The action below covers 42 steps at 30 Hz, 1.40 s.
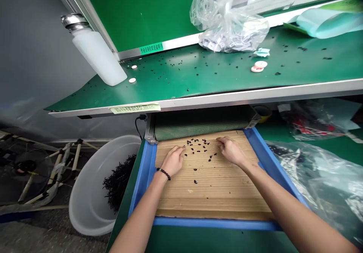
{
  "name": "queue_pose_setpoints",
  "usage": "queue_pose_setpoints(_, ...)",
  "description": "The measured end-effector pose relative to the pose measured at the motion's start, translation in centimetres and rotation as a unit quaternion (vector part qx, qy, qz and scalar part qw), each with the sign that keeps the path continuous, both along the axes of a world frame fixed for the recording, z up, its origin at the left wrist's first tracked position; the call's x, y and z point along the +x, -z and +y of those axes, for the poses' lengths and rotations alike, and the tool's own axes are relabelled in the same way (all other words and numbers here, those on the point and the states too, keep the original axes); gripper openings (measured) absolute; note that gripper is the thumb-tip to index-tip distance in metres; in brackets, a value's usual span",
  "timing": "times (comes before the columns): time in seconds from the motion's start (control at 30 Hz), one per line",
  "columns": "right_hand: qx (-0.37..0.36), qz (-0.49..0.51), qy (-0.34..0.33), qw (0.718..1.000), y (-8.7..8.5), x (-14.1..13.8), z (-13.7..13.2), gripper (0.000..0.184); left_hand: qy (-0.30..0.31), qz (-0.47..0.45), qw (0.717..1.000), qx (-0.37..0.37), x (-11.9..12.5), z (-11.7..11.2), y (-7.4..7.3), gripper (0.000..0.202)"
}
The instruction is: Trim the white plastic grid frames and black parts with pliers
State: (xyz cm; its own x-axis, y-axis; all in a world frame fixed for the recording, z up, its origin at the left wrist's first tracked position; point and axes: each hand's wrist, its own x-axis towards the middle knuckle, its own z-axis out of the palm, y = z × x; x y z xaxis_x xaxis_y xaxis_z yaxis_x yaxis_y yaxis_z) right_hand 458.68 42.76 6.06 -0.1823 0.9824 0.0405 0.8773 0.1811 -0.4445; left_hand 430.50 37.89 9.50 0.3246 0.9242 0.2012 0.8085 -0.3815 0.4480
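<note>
Small dark dried bits (197, 145) lie scattered in a loose cluster on the upper part of a slatted bamboo mat (210, 192), which sits inside a blue frame (143, 177). The left hand (172, 160), with a beaded bracelet (163, 173) at its wrist, and the right hand (231, 151) rest palm down on the mat on either side of the cluster, fingers slightly curled, apparently empty. Left of the frame stands a white plastic basin (90, 204) holding a dark heap (119, 181); a green workbench (198, 71) runs above.

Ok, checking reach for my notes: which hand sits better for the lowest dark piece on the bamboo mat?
Left, probably: the left hand, wearing the bead bracelet, rests closer to that dark piece, while the right hand lies farther off.
</note>
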Motion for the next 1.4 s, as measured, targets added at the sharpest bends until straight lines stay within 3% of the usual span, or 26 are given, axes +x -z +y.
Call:
queue_pose_setpoints(0.13, -0.005, -0.033, -0.034, 0.999, 0.2, -3.4, 2.1, 0.045, -0.036, 0.094, 0.995, -0.008, 2.4, 3.5, 2.4, 0.056)
queue_pose_setpoints(0.27, -0.008, -0.067, -0.053, 0.996, 0.6, -5.7, 3.2, 0.036, -0.088, 0.131, 0.987, -0.034, 4.5, 6.1, 3.4, 0.045)
queue_pose_setpoints(0.43, -0.007, -0.077, -0.08, 0.994, 0.3, -6.4, 2.9, 0.033, -0.119, 0.134, 0.983, -0.041, 5.6, 7.1, 4.2, 0.036)
queue_pose_setpoints(0.7, -0.01, -0.062, -0.076, 0.995, -0.2, -6.4, 3.5, 0.04, -0.079, 0.113, 0.99, -0.021, 5.0, 7.9, 5.1, 0.043)
queue_pose_setpoints(0.87, -0.016, -0.061, -0.115, 0.991, -0.5, -7.9, 3.4, 0.033, -0.049, 0.098, 0.994, -0.008, 5.5, 7.0, 4.7, 0.042)
queue_pose_setpoints(1.0, -0.012, -0.051, -0.158, 0.986, -0.9, -6.9, 2.0, 0.04, -0.011, 0.047, 0.999, 0.016, 4.1, 5.2, 3.8, 0.037)
queue_pose_setpoints(1.17, -0.008, -0.065, -0.124, 0.99, -0.9, -7.0, 2.1, 0.048, -0.113, 0.056, 0.992, -0.021, 3.4, 5.1, 3.5, 0.048)
queue_pose_setpoints(1.23, -0.011, -0.069, -0.126, 0.99, -1.1, -8.0, 2.0, 0.045, -0.121, 0.061, 0.99, -0.037, 4.0, 5.1, 3.7, 0.048)
queue_pose_setpoints(1.33, -0.018, -0.064, -0.15, 0.986, -1.4, -8.4, 0.7, 0.043, -0.062, 0.045, 0.996, -0.045, 4.4, 3.9, 3.7, 0.044)
queue_pose_setpoints(1.4, -0.021, -0.06, -0.151, 0.987, -1.6, -7.1, -0.5, 0.045, -0.016, 0.012, 0.999, -0.035, 3.7, 2.6, 3.5, 0.045)
